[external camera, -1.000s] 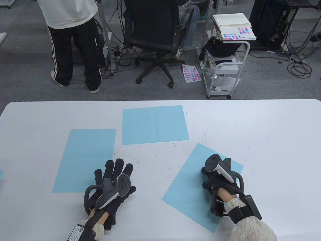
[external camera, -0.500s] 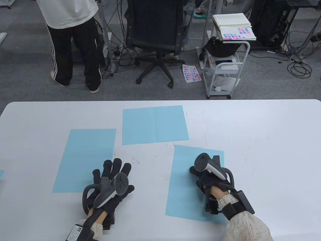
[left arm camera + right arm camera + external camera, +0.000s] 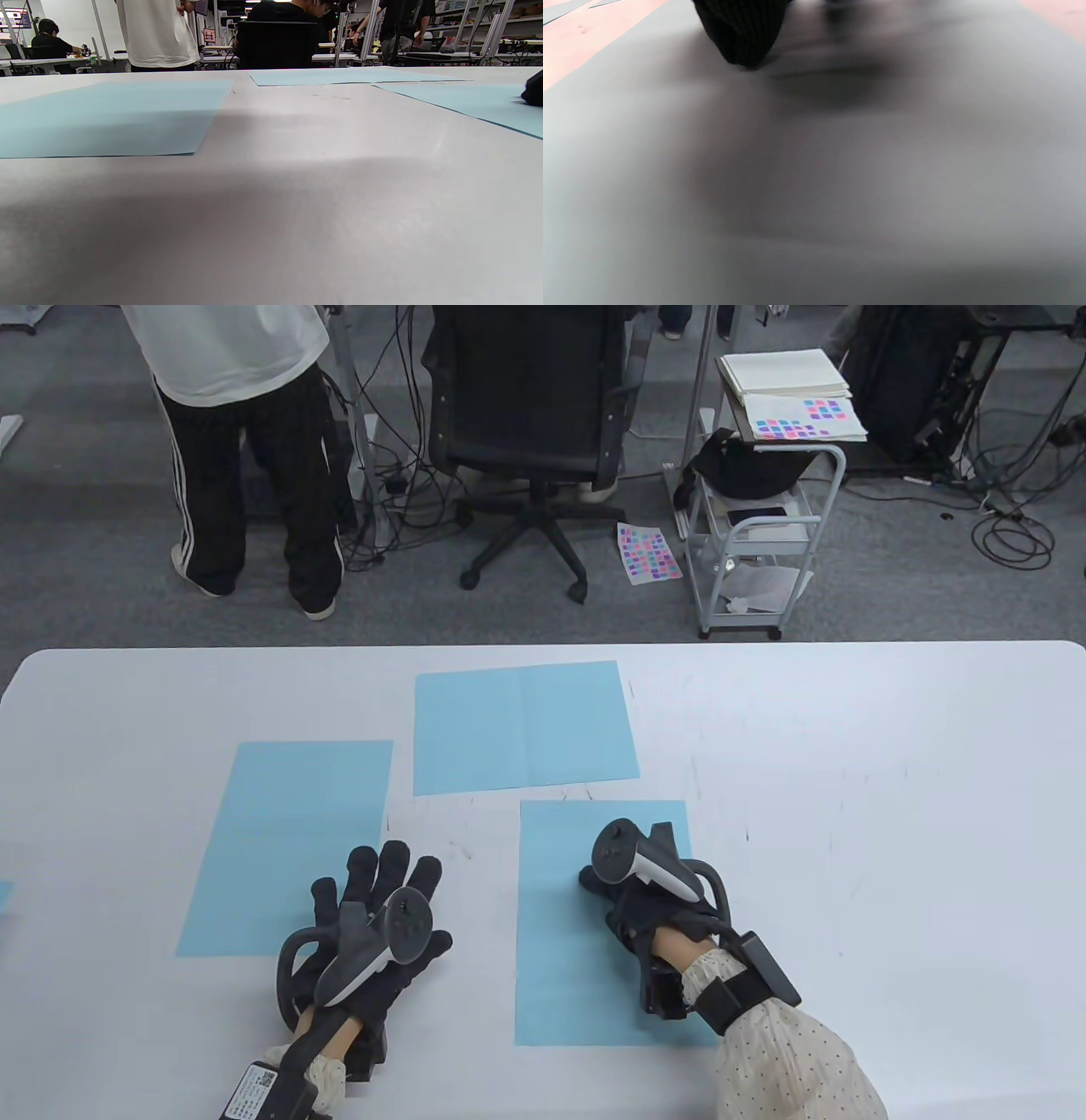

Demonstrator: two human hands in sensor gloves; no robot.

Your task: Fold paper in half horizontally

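A light blue paper sheet (image 3: 560, 950) lies flat and upright on the white table (image 3: 891, 814), near the front, right of centre. My right hand (image 3: 626, 861) presses down on its upper half. In the blurred right wrist view one gloved fingertip (image 3: 742, 34) touches the sheet (image 3: 814, 190). My left hand (image 3: 382, 899) lies flat with spread fingers on the bare table, and its fingertips reach the lower right corner of a second blue sheet (image 3: 280, 831). In the left wrist view that sheet (image 3: 106, 114) is on the left and my right hand (image 3: 535, 89) is at the right edge.
A third blue sheet (image 3: 522, 725) with a vertical crease lies farther back at the centre. A blue scrap (image 3: 4, 893) shows at the left table edge. Beyond the far edge are an office chair (image 3: 526, 407), a wheeled cart (image 3: 755, 526) and a standing person (image 3: 246, 441).
My right hand has slid its sheet leftward and turned it from a tilted position to square with the table edge. My left hand has barely moved.
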